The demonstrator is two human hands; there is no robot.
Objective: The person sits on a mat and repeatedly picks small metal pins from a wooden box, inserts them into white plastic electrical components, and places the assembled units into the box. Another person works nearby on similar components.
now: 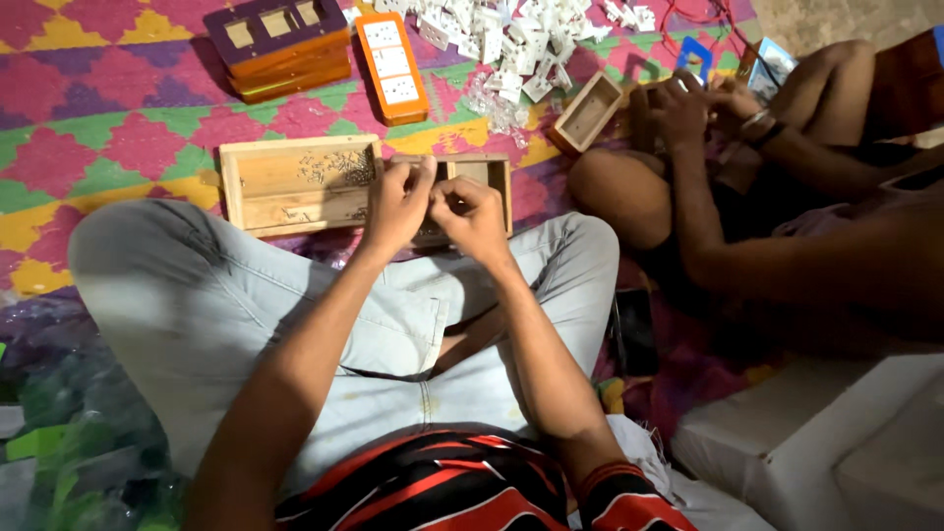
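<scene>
I sit cross-legged on a patterned mat. My left hand (396,202) and my right hand (472,214) are close together over a small open wooden box (492,172) that rests on my lap. Both hands have their fingers curled at the box's near edge and seem to pinch something small, which is too tiny to make out. To the left lies a larger shallow wooden tray (295,182) with several small metal screws scattered in it.
A stack of brown and orange switch boards (280,44) and an orange board with white plates (391,64) lie ahead. White plastic switch parts (511,39) are heaped beyond. A second person sits at right, their hands (703,98) near another wooden box (587,113). White cartons (816,433) stand at lower right.
</scene>
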